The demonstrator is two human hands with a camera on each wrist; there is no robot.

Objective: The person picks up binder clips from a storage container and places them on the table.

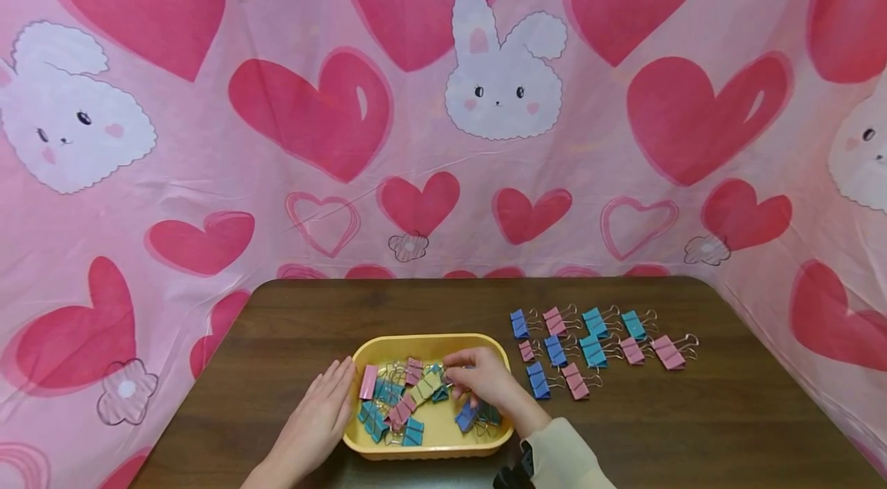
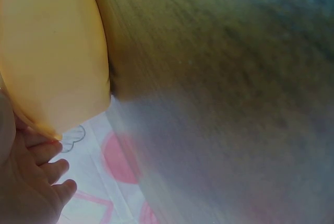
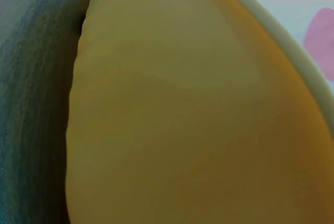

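Note:
A yellow plastic tray (image 1: 436,433) holds several pink, teal, yellow and blue binder clips. My left hand (image 1: 315,412) lies along the tray's left rim with straight fingers; the left wrist view shows those fingers (image 2: 51,172) against its outer wall. Over the tray's right half, my right hand (image 1: 485,380) reaches in and pinches a teal binder clip (image 1: 440,393) between thumb and index finger. A yellow binder clip (image 1: 425,389) lies just left of it, and a blue binder clip (image 1: 467,417) sits below the hand. The right wrist view shows only the tray's outer wall (image 3: 172,104).
Right of the tray, binder clips lie in rows on the dark wooden table (image 1: 624,427), among them a large pink binder clip (image 1: 668,353) at the right end. A pink cloth (image 1: 430,150) with hearts and rabbits hangs behind and beside the table.

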